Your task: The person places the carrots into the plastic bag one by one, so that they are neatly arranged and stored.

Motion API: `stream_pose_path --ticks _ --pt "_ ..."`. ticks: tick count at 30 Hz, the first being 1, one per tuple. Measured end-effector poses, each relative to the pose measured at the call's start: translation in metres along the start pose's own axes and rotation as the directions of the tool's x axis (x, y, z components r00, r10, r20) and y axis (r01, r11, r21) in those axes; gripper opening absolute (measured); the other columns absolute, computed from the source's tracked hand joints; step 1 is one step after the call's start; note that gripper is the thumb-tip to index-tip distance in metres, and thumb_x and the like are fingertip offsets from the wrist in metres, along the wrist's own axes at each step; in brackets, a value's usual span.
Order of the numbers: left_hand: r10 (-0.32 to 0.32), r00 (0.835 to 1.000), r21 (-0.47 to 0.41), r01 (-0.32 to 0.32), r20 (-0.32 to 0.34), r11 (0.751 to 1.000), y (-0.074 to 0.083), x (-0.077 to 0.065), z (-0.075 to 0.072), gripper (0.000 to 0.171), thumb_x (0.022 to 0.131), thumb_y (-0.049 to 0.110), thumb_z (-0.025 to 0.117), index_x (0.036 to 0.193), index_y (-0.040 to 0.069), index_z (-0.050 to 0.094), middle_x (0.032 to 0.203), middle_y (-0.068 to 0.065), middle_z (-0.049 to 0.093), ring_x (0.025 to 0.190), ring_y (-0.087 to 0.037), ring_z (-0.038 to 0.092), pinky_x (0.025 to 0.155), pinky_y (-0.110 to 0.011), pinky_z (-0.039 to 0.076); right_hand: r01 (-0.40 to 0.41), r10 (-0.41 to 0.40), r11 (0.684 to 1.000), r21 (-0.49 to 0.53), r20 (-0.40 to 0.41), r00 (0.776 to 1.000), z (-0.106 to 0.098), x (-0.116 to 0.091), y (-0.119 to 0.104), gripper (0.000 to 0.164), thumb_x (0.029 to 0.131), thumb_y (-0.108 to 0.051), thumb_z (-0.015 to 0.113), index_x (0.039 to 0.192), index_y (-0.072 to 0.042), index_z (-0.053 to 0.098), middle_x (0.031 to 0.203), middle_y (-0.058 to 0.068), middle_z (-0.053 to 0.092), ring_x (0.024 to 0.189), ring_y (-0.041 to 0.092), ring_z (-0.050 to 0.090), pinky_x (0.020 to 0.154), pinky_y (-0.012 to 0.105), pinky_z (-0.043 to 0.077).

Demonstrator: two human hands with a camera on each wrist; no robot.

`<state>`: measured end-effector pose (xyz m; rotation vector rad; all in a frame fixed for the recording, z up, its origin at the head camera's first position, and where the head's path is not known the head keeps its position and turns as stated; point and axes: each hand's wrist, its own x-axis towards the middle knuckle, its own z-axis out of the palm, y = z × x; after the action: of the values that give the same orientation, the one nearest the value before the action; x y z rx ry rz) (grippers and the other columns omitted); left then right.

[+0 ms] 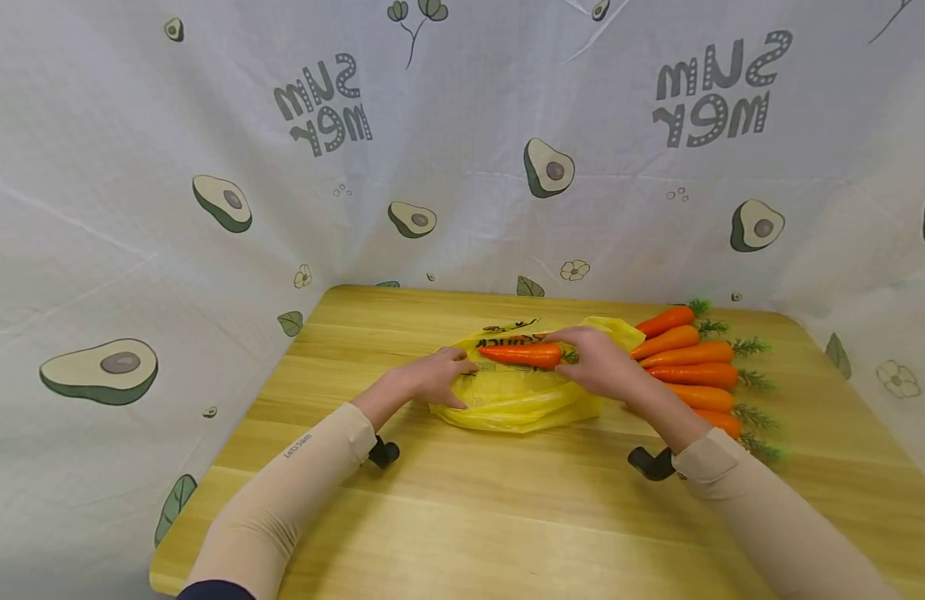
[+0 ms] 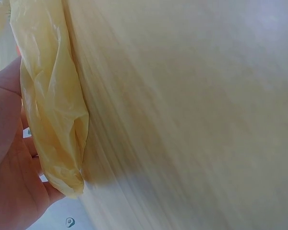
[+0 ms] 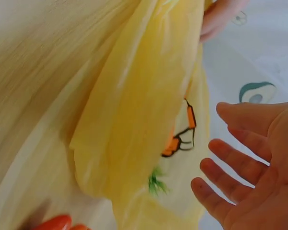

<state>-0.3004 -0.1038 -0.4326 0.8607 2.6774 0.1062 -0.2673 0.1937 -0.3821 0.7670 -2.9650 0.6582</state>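
Observation:
In the head view, an orange carrot [image 1: 524, 356] lies across the yellow plastic bag [image 1: 522, 408], its tip pointing left and its green top to the right. My left hand [image 1: 432, 377] touches the bag's left end with thumb and fingers spread, close to the carrot's tip. The left wrist view shows this hand's fingers partly hidden behind the crumpled bag [image 2: 53, 100]. Beside the carrot's green end is my right hand [image 1: 601, 362]. Its fingers are extended and apart from the bag in the right wrist view [image 3: 249, 167], holding nothing.
Several more carrots [image 1: 695, 375] lie in a row right of the bag, green tops outward. All rest on a wooden table [image 1: 462, 517]. A white curtain [image 1: 462, 125] with avocado prints hangs behind and at the left.

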Motion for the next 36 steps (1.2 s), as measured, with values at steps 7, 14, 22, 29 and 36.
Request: stream_pose_path --ticks 7,14,22,29,36 --pt "0.006 1.000 -0.005 -0.006 -0.003 1.000 0.000 0.001 -0.001 0.077 0.091 0.046 0.073 0.156 0.022 0.040 0.163 -0.013 0.030 0.150 -0.029 0.031 0.119 -0.045 0.035 -0.045 0.045 0.999 0.022 0.007 0.999 -0.019 -0.022 0.009 0.053 0.091 -0.016 0.075 0.140 -0.006 0.059 0.141 0.021 0.058 0.130 0.044 0.052 0.104 0.063 0.044" --pt "-0.001 1.000 -0.031 0.001 0.000 1.000 0.002 -0.001 -0.002 0.076 0.091 0.045 0.074 0.156 0.023 0.040 0.164 -0.013 0.028 0.151 -0.030 0.028 0.120 -0.046 0.033 -0.076 0.077 0.996 0.053 -0.019 0.997 -0.035 -0.048 0.021 0.053 0.090 -0.014 0.074 0.140 -0.007 0.059 0.137 0.021 0.061 0.122 0.042 0.056 0.084 0.051 0.055" --pt "-0.009 1.000 -0.043 0.009 0.001 0.999 0.002 -0.002 -0.002 0.077 0.091 0.045 0.074 0.156 0.024 0.039 0.165 -0.012 0.027 0.152 -0.030 0.027 0.120 -0.046 0.033 -0.064 0.066 0.997 0.047 -0.055 0.996 -0.046 -0.076 0.040 0.053 0.088 -0.018 0.078 0.136 -0.004 0.061 0.128 0.022 0.066 0.111 0.040 0.063 0.084 0.054 0.056" --pt "-0.005 1.000 -0.050 0.005 -0.004 0.999 0.003 -0.003 -0.002 0.077 0.091 0.043 0.074 0.156 0.022 0.040 0.164 -0.013 0.028 0.152 -0.031 0.027 0.120 -0.046 0.032 -0.039 0.041 0.999 0.024 -0.087 0.995 -0.050 -0.098 0.054 0.051 0.086 -0.018 0.081 0.133 -0.005 0.065 0.124 0.019 0.069 0.105 0.039 0.067 0.082 0.055 0.056" --pt "0.007 1.000 -0.052 -0.008 -0.022 0.999 0.002 -0.003 0.000 0.076 0.091 0.042 0.075 0.156 0.022 0.040 0.164 -0.014 0.028 0.152 -0.031 0.027 0.120 -0.046 0.032 -0.083 0.083 0.997 0.001 -0.051 0.995 -0.056 -0.116 0.066 0.052 0.086 -0.023 0.080 0.133 -0.007 0.065 0.126 0.021 0.068 0.107 0.042 0.066 0.083 0.058 0.053"
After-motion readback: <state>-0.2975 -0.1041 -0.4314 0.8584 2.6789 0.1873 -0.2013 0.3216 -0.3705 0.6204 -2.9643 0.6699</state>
